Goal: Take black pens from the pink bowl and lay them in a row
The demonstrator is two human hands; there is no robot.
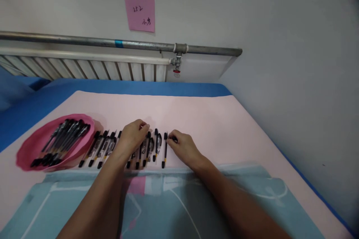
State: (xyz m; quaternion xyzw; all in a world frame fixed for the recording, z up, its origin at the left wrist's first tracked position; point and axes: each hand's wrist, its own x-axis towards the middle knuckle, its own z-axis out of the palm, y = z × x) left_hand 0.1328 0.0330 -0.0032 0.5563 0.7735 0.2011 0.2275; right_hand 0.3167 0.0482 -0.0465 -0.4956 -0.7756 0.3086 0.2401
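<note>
Between the hands in the head view, an upright-lying pen (164, 153) rests on the pink table (213, 119), just beside the right hand's fingertips. Right hand (183, 148): fingers curled, thumb and forefinger pinched on a small dark piece (174, 139). Left hand (134, 134): fingers bent, tips drawn together above the row — whether they grip anything cannot be told. Under and beside the left hand, more pens (155, 145) lie in line, with black clips (159, 140) among them. Left of both hands — a pink bowl (24, 153), loaded with bundled pens (66, 138). Nearer the body than the hands: a blue cloth (157, 209), beneath the forearms. Beyond the hands: radiator (137, 71), pipe (86, 41) and wall note (140, 11).
</note>
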